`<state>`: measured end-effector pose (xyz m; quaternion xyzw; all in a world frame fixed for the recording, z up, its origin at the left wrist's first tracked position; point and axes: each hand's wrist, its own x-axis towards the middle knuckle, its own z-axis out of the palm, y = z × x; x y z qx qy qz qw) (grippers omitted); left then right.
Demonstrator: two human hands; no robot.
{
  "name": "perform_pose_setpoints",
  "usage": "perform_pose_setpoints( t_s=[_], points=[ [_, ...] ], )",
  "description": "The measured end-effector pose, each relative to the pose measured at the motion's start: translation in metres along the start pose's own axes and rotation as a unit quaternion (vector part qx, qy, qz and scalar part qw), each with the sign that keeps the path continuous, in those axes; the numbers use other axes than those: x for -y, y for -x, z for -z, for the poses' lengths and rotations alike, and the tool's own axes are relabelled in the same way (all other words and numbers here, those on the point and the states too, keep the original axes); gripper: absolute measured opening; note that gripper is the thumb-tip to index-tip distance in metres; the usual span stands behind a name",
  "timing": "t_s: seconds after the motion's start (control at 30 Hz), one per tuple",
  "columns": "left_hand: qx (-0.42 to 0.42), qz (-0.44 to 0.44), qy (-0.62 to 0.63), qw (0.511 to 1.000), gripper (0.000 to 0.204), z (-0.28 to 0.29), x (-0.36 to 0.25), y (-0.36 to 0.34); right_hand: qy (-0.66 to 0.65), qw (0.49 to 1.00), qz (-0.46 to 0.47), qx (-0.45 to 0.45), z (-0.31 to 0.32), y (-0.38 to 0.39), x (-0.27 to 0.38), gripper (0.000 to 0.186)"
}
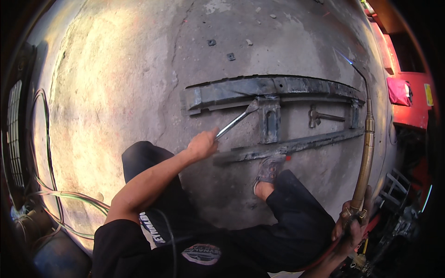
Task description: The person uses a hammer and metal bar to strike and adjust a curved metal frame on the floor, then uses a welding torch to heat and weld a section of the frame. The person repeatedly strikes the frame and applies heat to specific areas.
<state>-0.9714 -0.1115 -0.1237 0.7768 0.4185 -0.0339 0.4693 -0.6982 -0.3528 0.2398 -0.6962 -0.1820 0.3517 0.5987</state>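
Observation:
My left hand [202, 145] is closed around a pry bar [232, 125], a shiny steel shaft with a flat, flared end. That end touches the dark metal frame [227, 92] where an upright bracket [270, 121] meets the long upper beam. The frame lies on the floor, its lower rail [296, 146] nearer to me. My right hand [351, 226] grips the lower part of a long brass gas torch [364, 167]. A thin blue flame burns at the torch's tip, pointing away from me, beyond the frame's right end. A hammer [327, 116] lies between the beam and the rail.
My shoe [269, 171] rests against the lower rail. Two small dark metal squares [212, 42] lie on the concrete floor [116, 92] beyond the frame. Hoses [79, 195] loop at the left. A red vehicle-like body [410, 97] with a pink bundle [399, 91] stands at the right.

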Motion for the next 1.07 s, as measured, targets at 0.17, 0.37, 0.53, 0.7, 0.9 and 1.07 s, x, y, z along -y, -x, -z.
perform_pose_setpoints(
  t_s=[0.17,0.37,0.53,0.7,0.9,1.07],
  points=[
    [0.033,0.017,0.004,0.999,0.031,0.002,-0.016,0.001,0.078,0.996,-0.022,-0.030,-0.016,-0.008,0.006,0.103],
    [0.015,-0.032,0.039,0.999,0.034,-0.001,0.003,-0.005,0.264,0.961,-0.075,0.023,0.001,-0.030,0.047,0.090],
    [0.172,0.098,0.201,0.959,0.039,0.033,-0.015,0.017,0.354,0.931,-0.084,0.037,0.004,-0.042,0.051,0.083],
    [0.152,0.104,0.155,0.971,0.041,0.028,-0.003,0.019,0.311,0.940,-0.112,0.078,-0.005,-0.054,0.013,0.074],
    [0.047,0.051,0.081,0.994,0.036,0.009,-0.009,0.032,0.311,0.935,-0.139,0.097,-0.014,-0.061,-0.007,0.074],
    [0.043,0.069,0.067,0.994,0.036,0.007,-0.007,0.031,0.318,0.940,-0.107,0.063,0.000,-0.065,-0.015,0.078]
  ],
)
